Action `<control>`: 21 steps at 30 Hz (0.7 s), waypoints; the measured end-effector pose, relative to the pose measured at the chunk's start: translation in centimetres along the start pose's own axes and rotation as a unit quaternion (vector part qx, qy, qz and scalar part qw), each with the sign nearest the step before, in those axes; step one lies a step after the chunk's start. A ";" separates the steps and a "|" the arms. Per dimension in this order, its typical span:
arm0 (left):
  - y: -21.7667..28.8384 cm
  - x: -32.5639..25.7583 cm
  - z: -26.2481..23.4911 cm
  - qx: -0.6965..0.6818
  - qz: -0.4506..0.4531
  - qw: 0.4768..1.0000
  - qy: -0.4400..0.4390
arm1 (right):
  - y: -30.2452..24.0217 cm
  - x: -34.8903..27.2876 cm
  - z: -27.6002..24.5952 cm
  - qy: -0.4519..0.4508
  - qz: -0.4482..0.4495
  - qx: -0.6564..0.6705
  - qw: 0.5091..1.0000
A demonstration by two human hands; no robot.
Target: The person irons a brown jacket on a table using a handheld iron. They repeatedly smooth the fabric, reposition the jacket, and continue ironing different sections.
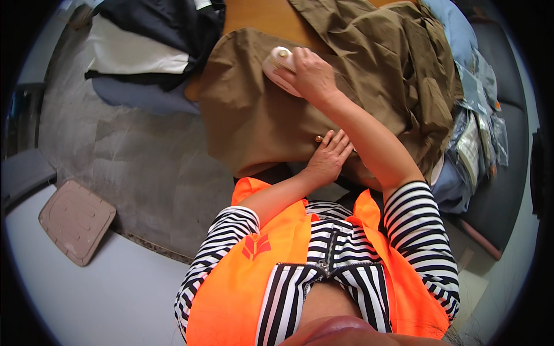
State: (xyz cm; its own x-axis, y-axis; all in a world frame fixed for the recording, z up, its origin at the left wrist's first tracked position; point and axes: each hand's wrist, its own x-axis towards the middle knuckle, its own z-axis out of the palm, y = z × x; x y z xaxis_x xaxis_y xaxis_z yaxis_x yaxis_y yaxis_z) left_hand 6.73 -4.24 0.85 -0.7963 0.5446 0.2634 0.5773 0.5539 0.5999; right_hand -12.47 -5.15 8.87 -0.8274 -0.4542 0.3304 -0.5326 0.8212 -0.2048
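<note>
A brown garment [248,118] lies spread over the table in front of me, smooth on the left and rumpled on the right. My right hand [316,75] is closed round a small white iron-like appliance [273,68] with a rounded base and a gold-coloured knob on top. The appliance rests on the brown cloth near the garment's upper part. Closer to my body, my left hand [328,160] lies flat on the cloth with its fingers stretched out. Just by its fingertips sits a small brass-coloured button [318,138].
Wooden tabletop [259,23] shows behind the garment. Dark and white clothes [135,49] are heaped at the far left, above a blue-grey cloth [144,95]. Plastic-wrapped clothes [476,138] lie on a dark sofa [508,150] at right. A pinkish stool [78,222] stands lower left.
</note>
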 end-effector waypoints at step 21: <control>-0.4 0.2 -0.2 0.034 0.010 0.999 -0.028 | 9.1 4.7 -2.5 0.004 0.150 -0.053 0.987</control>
State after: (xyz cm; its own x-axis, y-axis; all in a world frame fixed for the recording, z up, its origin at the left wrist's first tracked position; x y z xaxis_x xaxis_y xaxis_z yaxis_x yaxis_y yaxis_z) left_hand 6.34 -4.44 0.83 -0.7746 0.5891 0.2302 0.6047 0.5831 0.5426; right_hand -20.76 1.04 10.87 -0.9431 -0.1834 0.2774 -0.2427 0.9498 -0.1974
